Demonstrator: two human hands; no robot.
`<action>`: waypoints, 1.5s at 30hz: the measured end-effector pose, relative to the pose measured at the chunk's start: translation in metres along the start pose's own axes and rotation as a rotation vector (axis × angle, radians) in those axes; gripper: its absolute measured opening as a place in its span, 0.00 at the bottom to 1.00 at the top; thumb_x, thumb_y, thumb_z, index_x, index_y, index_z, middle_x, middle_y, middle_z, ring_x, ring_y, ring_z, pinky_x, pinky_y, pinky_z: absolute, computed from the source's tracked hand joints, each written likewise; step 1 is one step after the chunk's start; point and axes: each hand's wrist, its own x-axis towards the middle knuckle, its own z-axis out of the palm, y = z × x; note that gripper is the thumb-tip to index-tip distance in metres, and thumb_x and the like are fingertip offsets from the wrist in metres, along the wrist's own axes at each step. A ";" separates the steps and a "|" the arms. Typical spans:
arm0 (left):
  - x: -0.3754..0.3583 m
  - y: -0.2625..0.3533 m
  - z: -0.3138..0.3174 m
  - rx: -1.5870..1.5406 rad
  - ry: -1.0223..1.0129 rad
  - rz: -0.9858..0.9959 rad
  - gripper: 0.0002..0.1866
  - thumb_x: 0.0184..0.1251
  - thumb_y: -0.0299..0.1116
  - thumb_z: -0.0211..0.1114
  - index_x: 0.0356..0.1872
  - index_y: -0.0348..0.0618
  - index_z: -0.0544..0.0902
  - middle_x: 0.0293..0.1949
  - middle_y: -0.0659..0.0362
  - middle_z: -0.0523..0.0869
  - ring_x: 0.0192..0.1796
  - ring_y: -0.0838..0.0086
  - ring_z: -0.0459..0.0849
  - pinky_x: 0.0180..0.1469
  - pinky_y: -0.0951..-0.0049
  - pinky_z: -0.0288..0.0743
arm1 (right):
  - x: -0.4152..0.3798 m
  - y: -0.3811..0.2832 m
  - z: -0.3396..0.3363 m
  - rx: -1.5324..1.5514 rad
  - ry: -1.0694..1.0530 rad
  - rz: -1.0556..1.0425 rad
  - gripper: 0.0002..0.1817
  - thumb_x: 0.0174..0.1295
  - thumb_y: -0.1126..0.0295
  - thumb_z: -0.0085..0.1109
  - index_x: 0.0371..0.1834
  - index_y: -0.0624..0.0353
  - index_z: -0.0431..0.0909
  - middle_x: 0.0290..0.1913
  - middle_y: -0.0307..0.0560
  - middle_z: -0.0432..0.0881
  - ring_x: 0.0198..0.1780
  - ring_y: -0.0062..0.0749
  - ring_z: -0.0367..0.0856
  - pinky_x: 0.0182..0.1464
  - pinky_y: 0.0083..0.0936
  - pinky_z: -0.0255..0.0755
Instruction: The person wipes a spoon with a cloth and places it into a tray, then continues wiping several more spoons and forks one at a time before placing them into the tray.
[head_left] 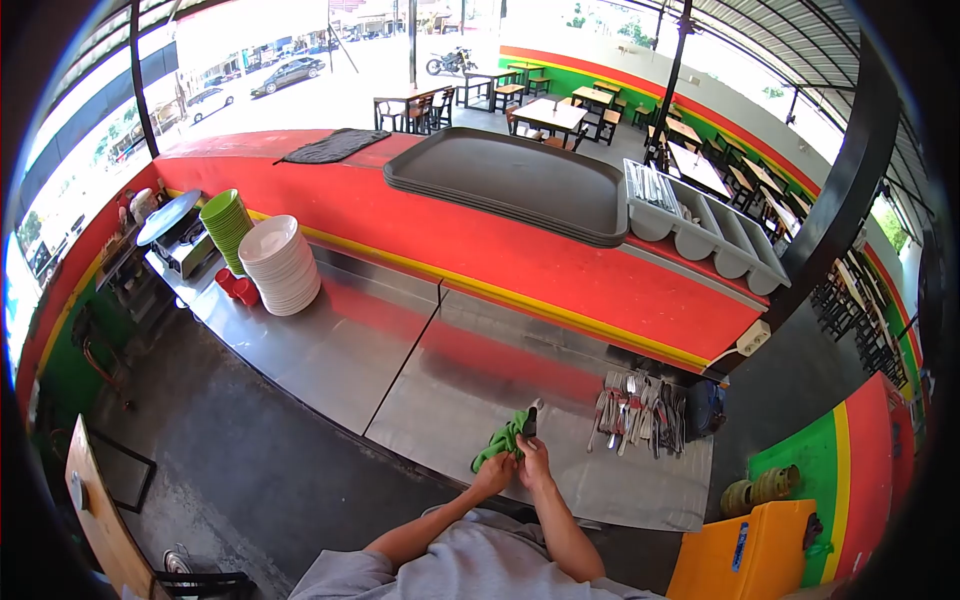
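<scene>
Close together over the steel counter (480, 375), my hands work at a green cloth (497, 443). My left hand (493, 474) is closed on the cloth's lower end. From my right hand (535, 461), also closed, a slim dark utensil (530, 424) with a pale, shiny tip points up and away from me. The cloth is bunched around its left side; I cannot tell what kind of utensil it is. To the right lies a spread of forks and spoons (640, 410), some with red handles, in a rough row on the counter.
White plates (278, 268) and green plates (228, 230) stand stacked at left beside red cups (240, 288). On the red ledge rest dark trays (510, 180), a grey cutlery holder (705, 225) and a black cloth (335, 146). A yellow box (750, 550) is at lower right.
</scene>
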 end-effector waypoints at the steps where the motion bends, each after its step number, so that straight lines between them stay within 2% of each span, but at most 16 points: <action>1: 0.002 -0.007 0.004 0.014 0.048 0.051 0.18 0.72 0.41 0.49 0.30 0.38 0.79 0.22 0.46 0.81 0.27 0.54 0.83 0.31 0.57 0.73 | 0.001 -0.002 -0.001 0.000 -0.071 0.045 0.10 0.63 0.66 0.61 0.43 0.56 0.74 0.34 0.39 0.79 0.29 0.24 0.77 0.23 0.22 0.65; 2: 0.002 -0.014 0.009 0.029 0.096 0.103 0.18 0.72 0.41 0.49 0.29 0.38 0.79 0.20 0.47 0.80 0.25 0.57 0.83 0.29 0.59 0.73 | 0.003 -0.004 -0.002 0.000 -0.142 0.090 0.10 0.62 0.66 0.61 0.44 0.56 0.74 0.35 0.39 0.80 0.29 0.22 0.76 0.23 0.21 0.65; 5: 0.000 -0.008 0.009 -0.009 0.134 0.041 0.18 0.71 0.41 0.50 0.29 0.38 0.80 0.21 0.46 0.81 0.26 0.52 0.82 0.31 0.56 0.73 | 0.007 -0.004 0.000 -0.017 -0.220 0.171 0.11 0.62 0.67 0.61 0.45 0.55 0.75 0.34 0.37 0.79 0.29 0.19 0.74 0.24 0.18 0.63; 8: 0.003 -0.009 0.005 -0.159 0.072 -0.180 0.19 0.73 0.41 0.48 0.28 0.38 0.79 0.16 0.55 0.79 0.18 0.70 0.80 0.22 0.66 0.71 | 0.004 -0.001 0.002 -0.049 -0.269 0.244 0.09 0.63 0.68 0.59 0.45 0.54 0.76 0.32 0.35 0.76 0.26 0.18 0.70 0.24 0.18 0.63; 11: -0.001 0.004 -0.011 -0.274 0.021 -0.322 0.20 0.73 0.40 0.47 0.26 0.39 0.79 0.14 0.59 0.78 0.15 0.76 0.77 0.20 0.70 0.70 | -0.003 0.001 0.006 0.004 -0.294 0.327 0.08 0.65 0.67 0.56 0.45 0.54 0.76 0.30 0.33 0.74 0.24 0.19 0.67 0.23 0.19 0.62; 15: 0.000 0.006 -0.015 -0.243 0.001 -0.376 0.19 0.73 0.40 0.47 0.26 0.40 0.78 0.14 0.58 0.79 0.15 0.75 0.78 0.18 0.71 0.70 | 0.000 0.010 0.003 -0.075 -0.259 0.301 0.08 0.65 0.66 0.55 0.44 0.53 0.76 0.30 0.34 0.73 0.24 0.20 0.66 0.20 0.22 0.63; 18: -0.003 0.007 -0.013 -0.232 -0.014 -0.357 0.17 0.73 0.37 0.47 0.27 0.39 0.78 0.14 0.57 0.79 0.15 0.74 0.78 0.19 0.72 0.71 | 0.002 0.010 0.002 -0.203 -0.264 0.236 0.08 0.65 0.66 0.54 0.45 0.54 0.76 0.31 0.36 0.74 0.24 0.22 0.69 0.19 0.22 0.64; 21: -0.003 0.000 -0.009 -0.304 -0.010 -0.319 0.14 0.73 0.33 0.46 0.31 0.39 0.77 0.15 0.58 0.79 0.15 0.75 0.77 0.19 0.72 0.70 | -0.007 0.005 0.011 -0.238 -0.169 0.229 0.08 0.65 0.67 0.53 0.45 0.55 0.75 0.29 0.38 0.75 0.18 0.23 0.69 0.15 0.22 0.62; 23: -0.004 -0.004 -0.006 -0.400 0.000 -0.276 0.13 0.74 0.32 0.44 0.34 0.38 0.76 0.16 0.59 0.78 0.16 0.75 0.77 0.18 0.72 0.70 | 0.001 0.015 0.006 -0.248 -0.165 0.205 0.08 0.65 0.67 0.52 0.45 0.54 0.75 0.26 0.40 0.75 0.13 0.23 0.66 0.12 0.22 0.58; 27: -0.008 0.005 -0.011 -0.350 -0.045 -0.198 0.17 0.76 0.35 0.42 0.31 0.39 0.76 0.20 0.59 0.81 0.20 0.76 0.78 0.24 0.73 0.71 | -0.006 0.014 0.007 -0.209 -0.096 0.185 0.08 0.65 0.68 0.50 0.44 0.55 0.75 0.21 0.41 0.73 0.07 0.23 0.60 0.07 0.22 0.50; 29: -0.008 -0.003 -0.008 -0.360 -0.100 -0.134 0.17 0.76 0.35 0.42 0.32 0.38 0.76 0.20 0.59 0.81 0.21 0.76 0.78 0.24 0.73 0.72 | -0.007 0.011 0.007 -0.229 -0.087 0.202 0.07 0.65 0.68 0.50 0.42 0.56 0.75 0.22 0.40 0.74 0.08 0.23 0.61 0.07 0.22 0.50; 34: -0.010 -0.013 -0.003 -0.363 0.010 -0.151 0.17 0.75 0.32 0.42 0.32 0.36 0.78 0.20 0.57 0.82 0.18 0.75 0.77 0.23 0.71 0.72 | -0.004 0.019 -0.001 -0.241 -0.163 0.242 0.06 0.64 0.68 0.54 0.39 0.56 0.76 0.22 0.37 0.73 0.11 0.20 0.63 0.10 0.20 0.52; 37: -0.011 -0.007 -0.007 -0.343 0.047 -0.221 0.17 0.74 0.32 0.42 0.31 0.35 0.78 0.19 0.56 0.82 0.17 0.74 0.78 0.22 0.71 0.73 | 0.000 0.027 -0.005 -0.271 -0.196 0.246 0.07 0.65 0.67 0.52 0.40 0.56 0.75 0.20 0.42 0.73 0.10 0.25 0.62 0.10 0.27 0.58; 38: -0.012 -0.004 -0.009 -0.327 0.045 -0.255 0.18 0.74 0.32 0.42 0.30 0.35 0.78 0.18 0.56 0.83 0.17 0.74 0.78 0.22 0.71 0.73 | 0.000 0.029 -0.006 -0.286 -0.190 0.223 0.06 0.65 0.67 0.52 0.40 0.56 0.75 0.20 0.42 0.73 0.10 0.25 0.63 0.10 0.27 0.58; 41: -0.013 -0.012 -0.005 -0.331 0.041 -0.195 0.19 0.74 0.33 0.42 0.28 0.36 0.78 0.18 0.56 0.83 0.16 0.74 0.79 0.22 0.70 0.73 | -0.004 0.024 0.000 -0.316 -0.156 0.146 0.05 0.64 0.69 0.51 0.39 0.57 0.75 0.20 0.42 0.73 0.10 0.26 0.64 0.09 0.27 0.58; 45: -0.015 0.012 -0.016 -0.163 0.032 -0.081 0.19 0.74 0.35 0.43 0.28 0.37 0.78 0.17 0.56 0.82 0.16 0.72 0.79 0.23 0.69 0.73 | -0.004 0.023 0.007 -0.270 -0.052 0.036 0.04 0.63 0.72 0.51 0.38 0.57 0.75 0.20 0.43 0.73 0.10 0.28 0.66 0.08 0.26 0.57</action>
